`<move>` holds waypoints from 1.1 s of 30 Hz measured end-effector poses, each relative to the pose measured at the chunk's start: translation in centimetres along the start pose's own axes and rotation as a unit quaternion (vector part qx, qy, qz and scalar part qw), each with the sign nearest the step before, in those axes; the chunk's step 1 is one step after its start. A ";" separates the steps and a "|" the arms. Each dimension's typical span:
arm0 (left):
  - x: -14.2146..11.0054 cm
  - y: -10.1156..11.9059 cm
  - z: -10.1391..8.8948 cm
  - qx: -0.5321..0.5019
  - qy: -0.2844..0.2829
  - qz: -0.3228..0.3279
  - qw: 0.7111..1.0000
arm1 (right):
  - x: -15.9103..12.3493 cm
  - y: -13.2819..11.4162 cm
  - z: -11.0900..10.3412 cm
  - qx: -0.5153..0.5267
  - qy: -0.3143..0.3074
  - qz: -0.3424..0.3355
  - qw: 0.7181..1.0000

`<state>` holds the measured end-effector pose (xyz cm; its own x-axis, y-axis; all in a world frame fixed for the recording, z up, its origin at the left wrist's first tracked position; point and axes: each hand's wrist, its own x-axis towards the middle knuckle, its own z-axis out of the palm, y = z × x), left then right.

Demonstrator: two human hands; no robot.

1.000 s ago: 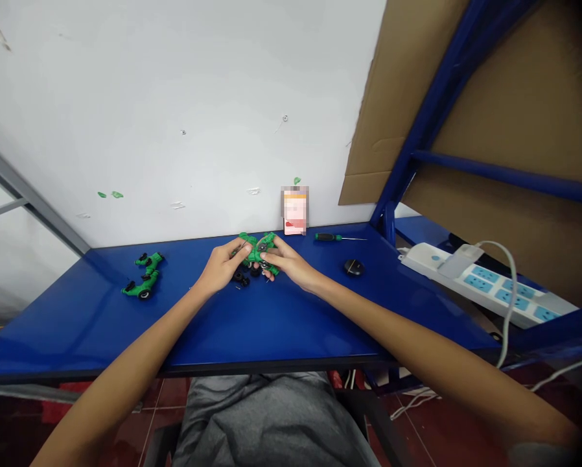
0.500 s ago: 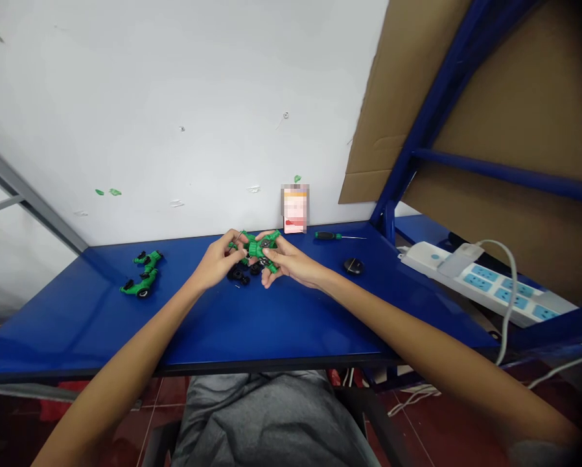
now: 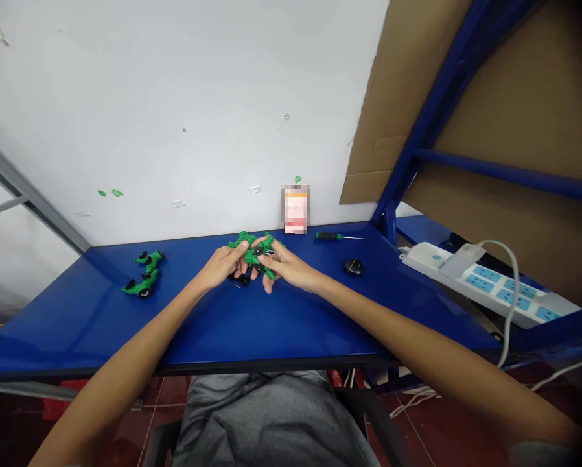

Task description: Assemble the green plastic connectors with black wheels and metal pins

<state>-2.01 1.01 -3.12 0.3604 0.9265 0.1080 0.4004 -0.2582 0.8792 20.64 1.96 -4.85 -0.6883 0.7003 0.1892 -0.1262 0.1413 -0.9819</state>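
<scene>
Between my two hands, over the back middle of the blue table [image 3: 208, 337], is a green and black toy part [image 3: 255, 257], jointed like a toy robot's body. My left hand [image 3: 225, 263] pinches its left side with thumb and fingers. My right hand [image 3: 286, 264] is closed round its right side, the thumb lying on its front. More green pieces [image 3: 244, 237] show just behind my fingers; whether they join the held part I cannot tell. Under the hands lie small black parts [image 3: 240, 279], partly hidden.
Two green toy pieces with black wheels [image 3: 142, 283] lie at the left. A green and black screwdriver [image 3: 330, 236] and a round black object [image 3: 354, 266] lie at the right. A blurred card [image 3: 295, 211] leans on the wall. Beyond the right edge is a white power strip [image 3: 490, 282].
The green toy part has been turned in my hands and sits slightly lower. My left fingers have shifted on it, and the black parts beneath are more covered.
</scene>
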 end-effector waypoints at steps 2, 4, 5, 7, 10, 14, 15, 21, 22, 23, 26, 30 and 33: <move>0.2 -0.1 -0.3 -0.058 0.035 0.007 0.998 | 0.3 0.5 -0.2 -0.001 0.037 -0.007 0.999; 0.2 -0.2 -0.5 -0.124 0.052 0.037 0.990 | 0.7 1.0 -0.6 -0.001 0.090 -0.018 0.996; 0.2 -0.1 -0.6 -0.139 0.052 0.055 0.987 | 0.9 1.1 -0.8 -0.002 0.122 -0.026 0.992; 0.1 -0.1 -0.6 -0.117 0.057 0.091 0.987 | 1.0 1.2 -1.2 0.007 0.174 -0.043 0.984; -0.2 0.2 -0.2 0.012 0.085 0.155 0.984 | 0.8 0.9 -1.5 0.073 0.171 -0.045 0.981; -0.6 0.6 0.4 0.185 0.096 0.238 0.949 | 0.2 0.1 -1.8 0.179 0.070 -0.009 0.981; -0.6 0.7 0.4 0.209 0.091 0.248 0.942 | 0.1 0.0 -1.8 0.195 0.056 0.002 0.979; -0.9 0.6 0.5 0.222 0.076 0.227 0.945 | 0.0 -0.4 -1.4 0.214 0.051 0.029 0.975; -0.9 0.6 0.5 0.222 0.082 0.226 0.945 | 0.1 -0.4 -1.3 0.207 0.052 0.024 0.977; -0.9 0.6 0.5 0.225 0.087 0.230 0.943 | 0.1 -0.4 -1.3 0.200 0.050 0.018 0.978; -0.9 0.6 0.5 0.242 0.102 0.253 0.931 | 0.0 -0.3 -1.5 0.189 0.038 0.008 0.981; -0.9 0.7 0.3 0.251 0.113 0.271 0.923 | -0.1 -0.1 -1.9 0.176 0.031 0.008 0.984; -1.1 0.9 -0.1 0.288 0.114 0.286 0.907 | 0.0 0.0 -2.2 0.153 0.026 0.011 0.988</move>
<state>-2.12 -0.22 -2.36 0.4906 0.6124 0.6199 0.5998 -0.7534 0.2695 22.21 3.52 -4.86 -0.6571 0.7365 0.1609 -0.3276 -0.0868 -0.9408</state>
